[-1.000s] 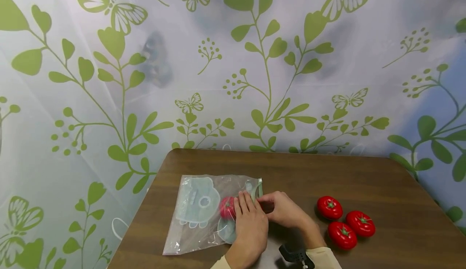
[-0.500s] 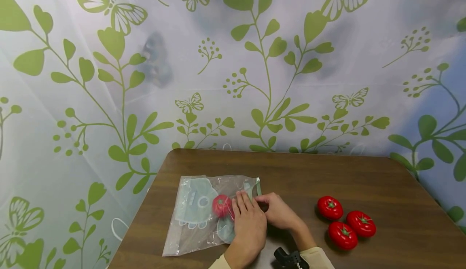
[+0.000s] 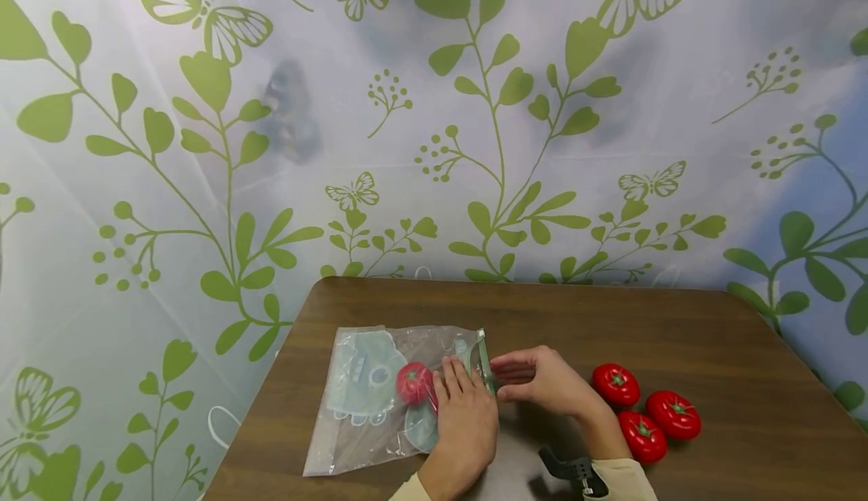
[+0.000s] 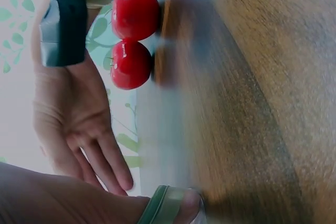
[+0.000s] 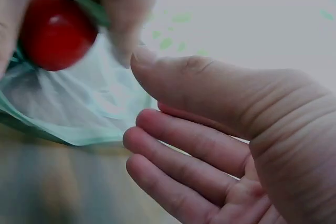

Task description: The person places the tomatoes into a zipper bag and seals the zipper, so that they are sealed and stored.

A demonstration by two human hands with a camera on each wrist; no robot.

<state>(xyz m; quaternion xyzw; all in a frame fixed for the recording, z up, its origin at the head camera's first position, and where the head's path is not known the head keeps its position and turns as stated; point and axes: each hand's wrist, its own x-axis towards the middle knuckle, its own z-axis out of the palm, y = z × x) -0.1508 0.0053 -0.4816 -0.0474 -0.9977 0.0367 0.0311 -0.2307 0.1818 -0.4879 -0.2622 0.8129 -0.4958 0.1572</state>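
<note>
A clear zip bag (image 3: 380, 441) with a green-edged mouth and a pale cartoon print lies on the table. Inside, a red tomato (image 3: 412, 383) shows through the film; more red peeks out beside the left fingers. My left hand (image 3: 466, 418) lies over the mouth end, fingers on top. In the left wrist view its thumb (image 4: 188, 208) is tucked behind the green edge, holding the mouth up. My right hand (image 3: 552, 384) is just right of the mouth, fingers extended and holding nothing. Through the mouth, the right wrist view shows a red tomato (image 5: 58, 32).
Three glossy red tomatoes, among them a front one (image 3: 643, 437), sit together right of my right hand. The brown wooden table (image 3: 542, 313) has rounded far corners. Behind it hangs a curtain (image 3: 380, 124) with green leaves and butterflies. A black strap mount (image 3: 576, 471) sits on the right wrist.
The tomato in the bag has shifted left, deeper in. My right hand has drawn back rightward from the bag's mouth, and its fingers have spread. The left hand has stayed nearly still.
</note>
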